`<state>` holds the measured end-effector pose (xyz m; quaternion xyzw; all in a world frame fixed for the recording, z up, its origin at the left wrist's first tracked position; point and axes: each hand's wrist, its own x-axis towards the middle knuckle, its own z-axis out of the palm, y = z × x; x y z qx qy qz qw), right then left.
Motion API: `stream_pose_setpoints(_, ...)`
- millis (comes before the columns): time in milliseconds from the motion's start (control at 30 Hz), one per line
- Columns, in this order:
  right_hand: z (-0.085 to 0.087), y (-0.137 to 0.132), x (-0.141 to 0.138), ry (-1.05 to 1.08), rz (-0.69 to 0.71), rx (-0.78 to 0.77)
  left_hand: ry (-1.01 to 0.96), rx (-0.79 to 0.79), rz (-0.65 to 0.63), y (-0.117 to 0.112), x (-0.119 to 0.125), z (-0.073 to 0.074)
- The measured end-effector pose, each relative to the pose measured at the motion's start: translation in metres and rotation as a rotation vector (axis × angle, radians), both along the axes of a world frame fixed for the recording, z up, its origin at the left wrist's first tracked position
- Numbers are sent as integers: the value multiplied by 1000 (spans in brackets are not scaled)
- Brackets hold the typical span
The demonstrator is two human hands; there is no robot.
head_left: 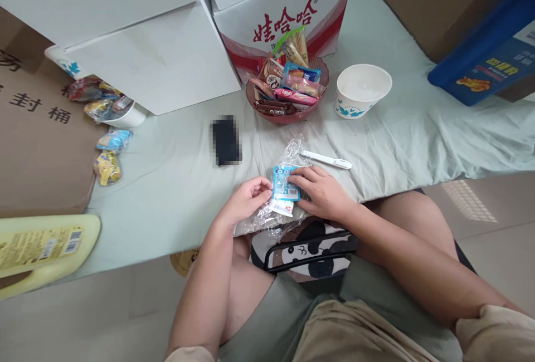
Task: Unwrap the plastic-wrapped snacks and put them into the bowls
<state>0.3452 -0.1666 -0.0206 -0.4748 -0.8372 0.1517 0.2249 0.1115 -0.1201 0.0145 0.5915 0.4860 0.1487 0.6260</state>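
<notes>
A clear plastic bag (288,156) lies at the near edge of the pale green cloth (175,184). On it sits a small blue snack packet (284,188). My left hand (246,199) pinches the bag's edge just left of the packet, fingers closed. My right hand (320,192) grips the blue packet from the right, thumb and fingers pressed on it. A white pen-like tool (328,160) lies just beyond my right hand.
A reddish bowl (318,100) full of snack packets stands behind, with a white paper cup (361,91) to its right. A dark phone (226,140), white cartons (167,55), loose snacks (109,145) at left, a brown carton (37,145), a yellow bottle (42,250), a blue box (489,55).
</notes>
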Motion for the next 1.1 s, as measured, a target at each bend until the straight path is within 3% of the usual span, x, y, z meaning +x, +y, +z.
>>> stream_pose_setpoints(567, -1, 0, 0, 26, -4, 6, -25, -8, 43, -1, 0, -2)
stream_pose_setpoints(1100, -1, 1, -2, 246, -154, -47, -130, -44, 410, 5, -2, 6)
